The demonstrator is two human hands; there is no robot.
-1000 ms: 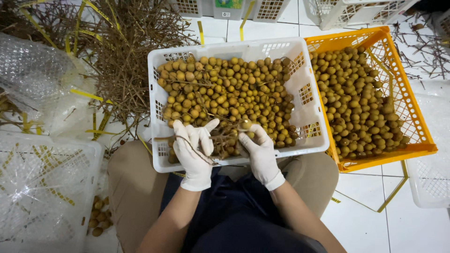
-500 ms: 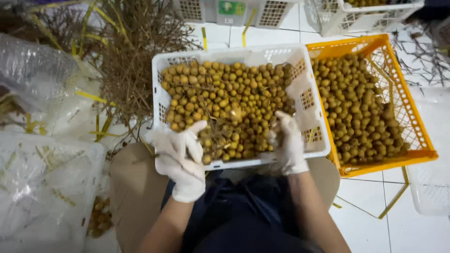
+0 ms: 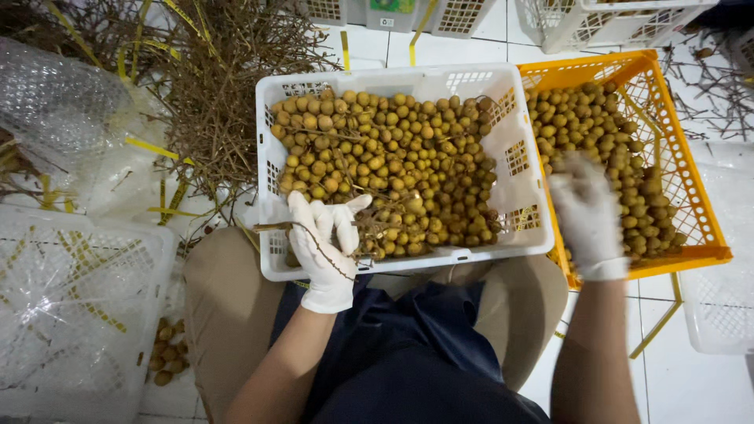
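Note:
A white plastic crate (image 3: 393,79) rests on my lap, filled with small yellow-brown round fruits (image 3: 393,157), some still on stems. My left hand (image 3: 326,247), in a white glove, is shut on a thin brown fruit stem (image 3: 302,229) at the crate's near left corner. My right hand (image 3: 585,213), also gloved and blurred by motion, hovers over the near left part of an orange crate (image 3: 693,196) of loose fruits (image 3: 597,129). Whether it holds anything is unclear.
A heap of bare brown twigs (image 3: 228,94) with yellow straps lies at the upper left beside crumpled clear plastic (image 3: 63,110). A plastic-lined white crate (image 3: 71,314) stands at my left, a few loose fruits (image 3: 161,361) beside it. More white crates (image 3: 628,20) stand beyond and at the right (image 3: 719,306).
My right hand has left the white crate and swung right, over the orange crate. My left hand stays at the near left corner, gripping the stem.

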